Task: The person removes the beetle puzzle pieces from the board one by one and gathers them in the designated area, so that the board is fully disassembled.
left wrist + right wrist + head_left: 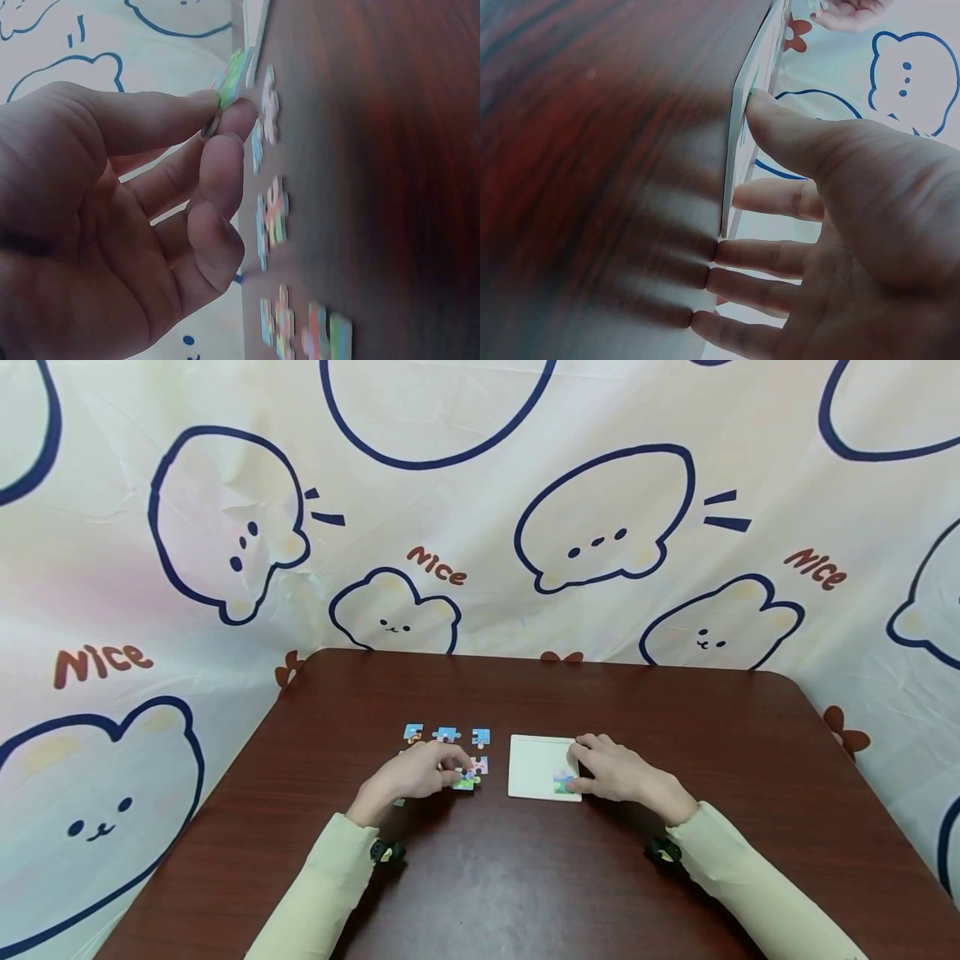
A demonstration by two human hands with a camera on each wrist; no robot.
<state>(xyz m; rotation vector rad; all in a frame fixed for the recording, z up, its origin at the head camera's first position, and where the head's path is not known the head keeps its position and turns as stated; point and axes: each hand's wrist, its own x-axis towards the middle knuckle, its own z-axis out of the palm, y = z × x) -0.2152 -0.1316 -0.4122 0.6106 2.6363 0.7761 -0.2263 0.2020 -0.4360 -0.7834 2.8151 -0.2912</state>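
Note:
My left hand (420,770) pinches a green puzzle piece (234,79) between thumb and fingertips, raised off the table in the left wrist view. Under and beyond that hand lie loose jigsaw pieces, among them a pink one (481,766) just past the fingertips. To the right is a white square puzzle tray (527,770) with one blue-and-green piece (561,782) in its near right corner. My right hand (621,770) rests at the tray's right edge, thumb on the piece there. Its other fingers are fairly straight, several touching the table in the right wrist view.
Blue puzzle pieces (447,734) lie in a row behind my left hand. More pieces (281,221) are partly hidden by that hand in the head view. The dark wooden table (480,877) meets a patterned cloth (487,610) at its back and sides.

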